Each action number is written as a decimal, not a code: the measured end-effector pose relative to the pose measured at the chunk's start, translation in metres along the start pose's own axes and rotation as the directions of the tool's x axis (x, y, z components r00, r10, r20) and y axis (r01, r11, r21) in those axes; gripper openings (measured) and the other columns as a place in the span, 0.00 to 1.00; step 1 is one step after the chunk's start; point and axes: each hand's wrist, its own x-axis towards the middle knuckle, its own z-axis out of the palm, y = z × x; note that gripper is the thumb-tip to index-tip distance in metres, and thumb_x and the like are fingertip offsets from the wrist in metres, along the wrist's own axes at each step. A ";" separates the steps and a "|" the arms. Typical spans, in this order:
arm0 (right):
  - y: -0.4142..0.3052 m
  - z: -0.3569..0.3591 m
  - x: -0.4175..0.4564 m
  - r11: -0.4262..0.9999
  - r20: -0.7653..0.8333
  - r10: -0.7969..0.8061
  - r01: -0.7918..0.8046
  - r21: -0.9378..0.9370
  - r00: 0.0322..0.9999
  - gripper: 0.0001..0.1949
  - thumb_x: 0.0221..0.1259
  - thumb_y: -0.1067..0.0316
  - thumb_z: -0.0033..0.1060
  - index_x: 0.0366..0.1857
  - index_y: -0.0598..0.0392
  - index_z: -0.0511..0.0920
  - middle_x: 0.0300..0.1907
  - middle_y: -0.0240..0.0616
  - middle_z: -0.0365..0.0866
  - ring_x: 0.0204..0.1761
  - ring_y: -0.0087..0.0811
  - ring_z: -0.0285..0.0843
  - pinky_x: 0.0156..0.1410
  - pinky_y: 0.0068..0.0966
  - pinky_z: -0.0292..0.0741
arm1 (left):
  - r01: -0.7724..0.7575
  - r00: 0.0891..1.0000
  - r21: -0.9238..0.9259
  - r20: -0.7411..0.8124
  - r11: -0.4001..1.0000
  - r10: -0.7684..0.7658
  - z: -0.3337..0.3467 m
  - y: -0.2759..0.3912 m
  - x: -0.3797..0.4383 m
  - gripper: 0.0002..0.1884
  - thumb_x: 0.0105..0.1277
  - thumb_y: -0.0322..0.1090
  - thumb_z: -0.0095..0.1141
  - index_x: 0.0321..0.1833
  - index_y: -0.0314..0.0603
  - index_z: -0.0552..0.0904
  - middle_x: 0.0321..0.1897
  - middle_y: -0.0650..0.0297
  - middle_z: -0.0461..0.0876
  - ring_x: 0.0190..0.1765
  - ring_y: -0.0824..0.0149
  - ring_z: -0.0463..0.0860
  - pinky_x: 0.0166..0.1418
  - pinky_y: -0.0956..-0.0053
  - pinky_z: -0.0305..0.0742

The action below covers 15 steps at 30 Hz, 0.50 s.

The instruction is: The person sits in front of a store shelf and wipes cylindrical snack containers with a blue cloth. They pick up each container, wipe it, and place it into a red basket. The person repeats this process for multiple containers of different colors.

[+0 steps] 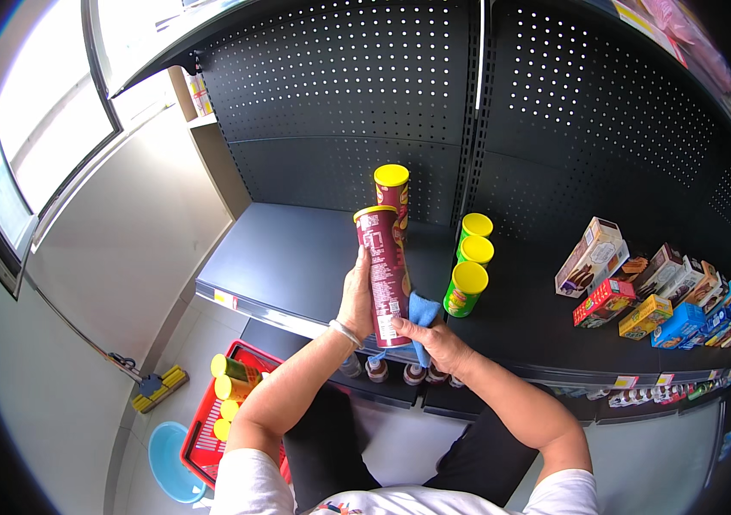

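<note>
My left hand (357,296) grips the side of a dark red cylindrical snack canister (383,277) with a yellow lid, held tilted over the shelf's front edge. At its lower end my right hand (436,341) pinches the canister with a blue cloth (424,312) in the same hand. Right behind the held canister, another dark red canister (392,183) with a yellow lid stands on the dark metal shelf (275,244). Several green canisters (462,302) with yellow lids stand in a row to the right.
Boxed snacks (603,302) line the shelf at the right. Bottles (376,368) stand on the lower shelf. At the lower left are a red plastic basket (201,444) holding several yellow-lidded canisters, a light blue basin (169,460) and a mop (159,386). A perforated back panel (339,109) rises behind the shelf.
</note>
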 end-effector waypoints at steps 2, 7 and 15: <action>0.000 -0.001 0.003 1.000 -0.012 -0.020 0.020 -0.020 1.000 0.29 0.66 0.56 0.71 0.65 0.57 0.70 0.57 0.36 0.79 0.58 0.27 0.77 0.67 0.28 0.73 | -0.024 0.999 0.104 0.024 0.994 0.021 0.000 -0.001 0.000 0.33 0.73 0.65 0.52 0.62 0.39 0.74 0.46 0.59 0.84 0.44 0.67 0.85 0.51 0.71 0.84; 0.001 -0.008 0.010 0.940 -0.017 -0.053 0.044 -0.339 0.998 0.23 0.64 0.57 0.73 0.57 0.56 0.77 0.48 0.32 0.83 0.49 0.26 0.82 0.60 0.28 0.78 | -0.156 0.981 0.262 -0.074 0.952 0.182 0.019 0.016 -0.011 0.22 0.70 0.46 0.66 0.57 0.39 0.76 0.43 0.63 0.84 0.41 0.72 0.84 0.47 0.76 0.81; 0.011 0.007 0.001 0.971 -0.027 0.042 -0.047 -0.236 0.999 0.14 0.65 0.67 0.69 0.51 0.58 0.80 0.42 0.37 0.86 0.42 0.28 0.86 0.52 0.27 0.81 | -0.680 0.540 0.444 -0.236 0.584 0.808 -0.039 0.100 -0.095 0.24 0.64 0.33 0.71 0.59 0.37 0.74 0.48 0.63 0.82 0.51 0.67 0.82 0.61 0.66 0.75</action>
